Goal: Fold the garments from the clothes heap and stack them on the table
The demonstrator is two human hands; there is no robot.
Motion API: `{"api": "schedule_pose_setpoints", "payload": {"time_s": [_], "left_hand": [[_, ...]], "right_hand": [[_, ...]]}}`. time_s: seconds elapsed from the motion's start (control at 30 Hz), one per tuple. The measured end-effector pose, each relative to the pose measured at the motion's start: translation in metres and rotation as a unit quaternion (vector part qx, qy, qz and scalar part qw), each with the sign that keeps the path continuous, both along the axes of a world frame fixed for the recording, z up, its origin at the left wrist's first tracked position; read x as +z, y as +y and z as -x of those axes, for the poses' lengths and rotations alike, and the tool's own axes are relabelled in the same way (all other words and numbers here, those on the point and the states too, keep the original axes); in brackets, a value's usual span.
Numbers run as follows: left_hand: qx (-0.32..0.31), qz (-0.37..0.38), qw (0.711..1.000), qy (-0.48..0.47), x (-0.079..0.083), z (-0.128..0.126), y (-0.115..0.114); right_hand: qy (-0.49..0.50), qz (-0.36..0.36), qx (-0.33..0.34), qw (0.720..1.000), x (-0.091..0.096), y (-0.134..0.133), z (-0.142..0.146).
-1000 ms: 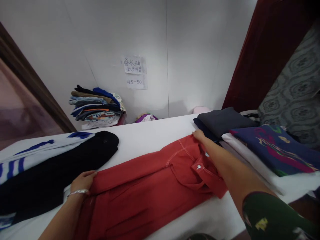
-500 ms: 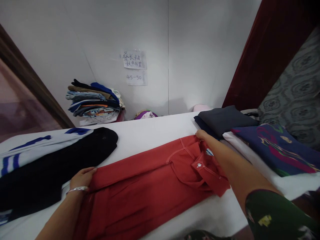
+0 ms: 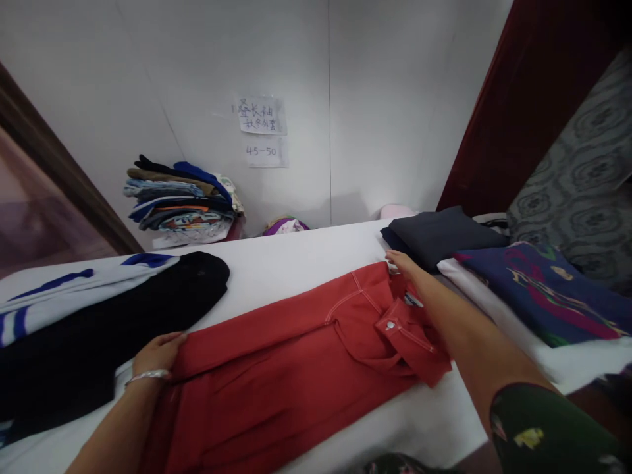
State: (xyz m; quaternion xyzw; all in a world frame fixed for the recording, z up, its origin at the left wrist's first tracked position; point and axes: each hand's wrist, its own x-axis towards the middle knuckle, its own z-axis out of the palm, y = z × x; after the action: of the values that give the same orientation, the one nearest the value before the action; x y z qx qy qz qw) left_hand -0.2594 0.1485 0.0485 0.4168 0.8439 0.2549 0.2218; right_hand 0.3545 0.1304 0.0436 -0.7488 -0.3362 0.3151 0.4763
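A red jacket [image 3: 276,368] with white stitching lies across the white table, its collar and a white button [image 3: 390,325] to the right. One sleeve [image 3: 261,326] is laid along the jacket's far edge. My left hand [image 3: 158,354], with a silver bracelet on its wrist, is closed on the sleeve's left end; its fingertips are partly hidden. At the shoulder near the collar, my right hand [image 3: 402,261] has its fingers stretched out just above the fabric, holding nothing.
Black clothing [image 3: 118,329] and a white-and-blue garment [image 3: 74,299] lie on the left. On the right are folded dark grey clothing [image 3: 444,234] and a patterned blue garment [image 3: 533,289]. A clothes stack [image 3: 182,197] stands beyond the table [image 3: 296,253], by the wall.
My right hand has loosened from the jacket's shoulder edge and lifted slightly, its fingers straightening. My left hand stays at the sleeve end. The view has shifted a little.
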Motion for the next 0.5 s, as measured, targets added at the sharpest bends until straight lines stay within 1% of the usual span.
{"api": "schedule_pose_setpoints", "payload": {"time_s": [0.1,0.27,0.4,0.5], "left_hand": [[-0.02,-0.003,0.999,0.031,-0.003,0.002,0.0],[-0.059,-0.004,0.995,0.085,-0.004,-0.003,-0.003],[-0.106,0.026,0.984,0.14,-0.005,-0.01,-0.004],[-0.11,0.033,0.984,0.139,-0.004,-0.01,-0.003]], "right_hand": [[-0.095,0.029,0.044,0.994,-0.008,0.006,0.011],[-0.24,0.06,0.049,0.968,-0.018,0.007,0.017],[-0.292,0.102,0.059,0.949,-0.021,0.006,0.017],[-0.308,0.114,0.062,0.943,-0.017,0.006,0.016]]}}
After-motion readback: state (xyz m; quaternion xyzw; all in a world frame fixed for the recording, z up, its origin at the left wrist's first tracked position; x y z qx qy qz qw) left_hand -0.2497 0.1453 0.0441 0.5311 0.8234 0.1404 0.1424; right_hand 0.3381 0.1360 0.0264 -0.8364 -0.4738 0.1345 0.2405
